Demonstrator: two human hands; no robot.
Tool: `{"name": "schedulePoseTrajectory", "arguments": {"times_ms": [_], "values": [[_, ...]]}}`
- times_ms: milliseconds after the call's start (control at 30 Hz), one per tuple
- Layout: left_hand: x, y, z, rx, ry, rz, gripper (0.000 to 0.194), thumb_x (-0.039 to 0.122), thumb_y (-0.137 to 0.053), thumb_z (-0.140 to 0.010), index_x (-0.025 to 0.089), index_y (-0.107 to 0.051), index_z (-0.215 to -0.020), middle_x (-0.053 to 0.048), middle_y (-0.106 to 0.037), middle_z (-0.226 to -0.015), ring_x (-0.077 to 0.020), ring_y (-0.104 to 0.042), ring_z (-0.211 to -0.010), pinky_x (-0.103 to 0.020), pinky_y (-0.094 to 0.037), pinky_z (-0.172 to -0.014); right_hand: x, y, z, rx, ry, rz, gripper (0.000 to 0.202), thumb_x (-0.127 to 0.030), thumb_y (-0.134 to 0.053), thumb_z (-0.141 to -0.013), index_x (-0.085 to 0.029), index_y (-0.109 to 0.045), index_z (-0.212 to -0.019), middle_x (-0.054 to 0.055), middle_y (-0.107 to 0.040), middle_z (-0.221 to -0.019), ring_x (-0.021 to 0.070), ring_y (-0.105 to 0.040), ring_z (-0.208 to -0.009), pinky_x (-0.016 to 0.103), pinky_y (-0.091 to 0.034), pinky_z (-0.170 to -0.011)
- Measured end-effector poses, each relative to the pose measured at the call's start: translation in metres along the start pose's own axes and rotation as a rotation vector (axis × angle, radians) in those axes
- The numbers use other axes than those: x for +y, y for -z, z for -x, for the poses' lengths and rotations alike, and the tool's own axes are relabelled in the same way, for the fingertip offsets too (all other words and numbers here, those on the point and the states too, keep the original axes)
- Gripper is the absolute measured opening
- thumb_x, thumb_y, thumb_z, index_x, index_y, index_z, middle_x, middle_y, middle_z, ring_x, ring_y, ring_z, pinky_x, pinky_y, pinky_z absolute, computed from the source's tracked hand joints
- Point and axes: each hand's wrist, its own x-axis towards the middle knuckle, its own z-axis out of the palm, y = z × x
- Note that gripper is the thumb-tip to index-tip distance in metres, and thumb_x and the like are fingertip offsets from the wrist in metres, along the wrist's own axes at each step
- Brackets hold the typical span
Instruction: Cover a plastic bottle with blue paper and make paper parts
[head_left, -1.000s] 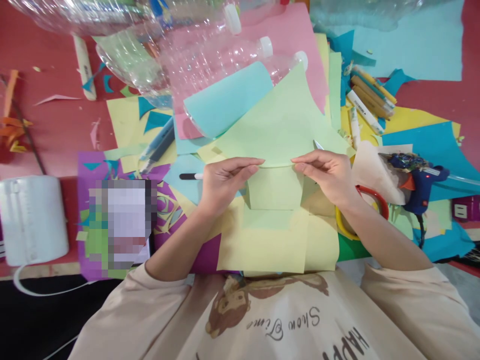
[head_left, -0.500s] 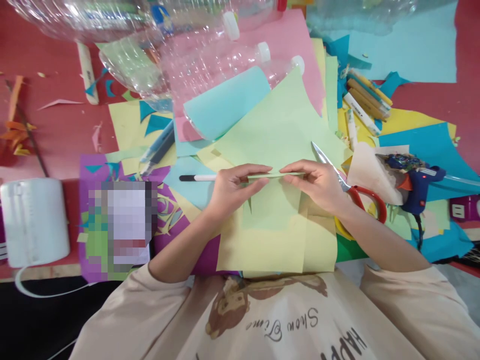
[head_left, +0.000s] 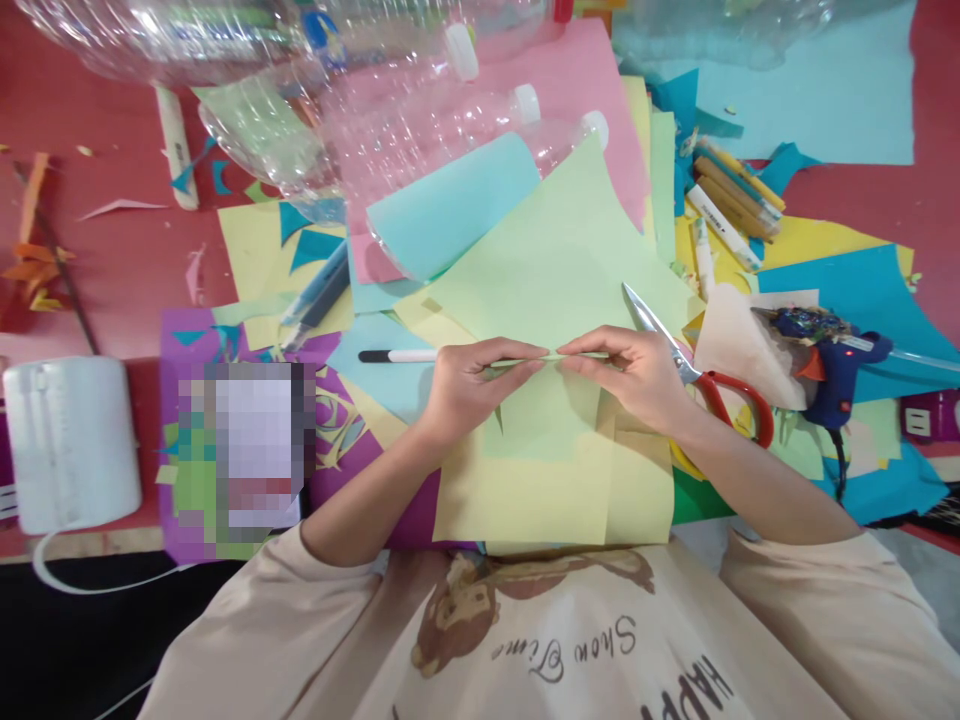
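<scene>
Between my two hands is a narrow light green paper strip (head_left: 553, 356), seen almost edge-on. My left hand (head_left: 471, 385) pinches its left part between thumb and fingers. From the other side, my right hand (head_left: 634, 370) pinches it the same way, and the fingertips nearly meet. Beneath them lies a large light green paper sheet (head_left: 555, 255) over pale yellow paper (head_left: 555, 505). A white pen with a black end (head_left: 397, 356) pokes out beside my left hand. Scissors with red handles (head_left: 720, 392) lie just right of my right hand, their blades pointing away from me.
Clear plastic bottles (head_left: 450, 115) lie at the back around a rolled light blue paper (head_left: 457, 205). A blue glue gun (head_left: 832, 375) rests on the right, near several markers (head_left: 739, 190). On the left are a white device (head_left: 71, 445) and a pixelated phone-like object (head_left: 259, 445).
My fingertips have drawn closer together along the paper strip, so less of it shows between them. The things lying around have stayed in place.
</scene>
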Motion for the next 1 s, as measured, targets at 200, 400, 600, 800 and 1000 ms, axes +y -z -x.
{"name": "schedulePoseTrajectory", "arguments": {"times_ms": [200,400,600,800,1000], "values": [[0.001,0.004,-0.001,0.024,0.035,0.013,0.012,0.031,-0.073,-0.074,0.022,-0.079,-0.08,-0.003,-0.077,-0.075,-0.011,-0.063,-0.057,-0.02,-0.047,-0.05,-0.001,0.002,-0.001,0.021,-0.021,-0.05,0.012,-0.033,-0.07,-0.081,-0.022,-0.075,-0.085,0.0,-0.074,-0.08,0.0115,-0.065,-0.071,0.023,-0.052,-0.062],[-0.004,0.011,-0.004,0.092,0.066,0.016,0.016,0.036,-0.074,-0.073,0.023,-0.08,-0.081,0.003,-0.056,-0.048,-0.0048,-0.029,-0.041,-0.021,-0.024,-0.038,0.004,0.006,-0.003,0.098,-0.077,-0.137,0.015,-0.035,-0.074,-0.077,-0.022,-0.076,-0.085,0.0,-0.071,-0.07,0.0105,-0.06,-0.061,0.024,-0.048,-0.056],[-0.002,0.012,-0.006,0.076,0.067,0.014,0.019,0.041,-0.074,-0.073,0.024,-0.08,-0.079,0.005,-0.039,-0.043,-0.0062,-0.027,-0.043,-0.023,-0.02,-0.04,0.004,0.007,-0.004,0.119,-0.094,-0.143,0.015,-0.036,-0.076,-0.075,-0.024,-0.077,-0.083,0.0,-0.07,-0.066,0.0107,-0.058,-0.06,0.024,-0.046,-0.054],[-0.001,0.014,-0.007,0.066,0.067,0.019,0.019,0.04,-0.073,-0.074,0.024,-0.08,-0.08,0.005,-0.035,-0.042,-0.0063,-0.026,-0.043,-0.023,-0.019,-0.04,0.003,0.008,-0.003,0.124,-0.084,-0.135,0.014,-0.037,-0.075,-0.076,-0.025,-0.078,-0.082,0.0,-0.071,-0.069,0.0113,-0.059,-0.062,0.024,-0.046,-0.055],[-0.004,0.014,-0.007,0.076,0.074,0.048,0.015,0.035,-0.073,-0.073,0.025,-0.08,-0.081,0.005,-0.036,-0.042,-0.006,-0.026,-0.044,-0.022,-0.021,-0.04,0.005,0.01,-0.003,0.12,-0.082,-0.14,0.014,-0.036,-0.073,-0.078,-0.026,-0.078,-0.085,0.001,-0.074,-0.075,0.0126,-0.064,-0.067,0.025,-0.052,-0.06]]}}
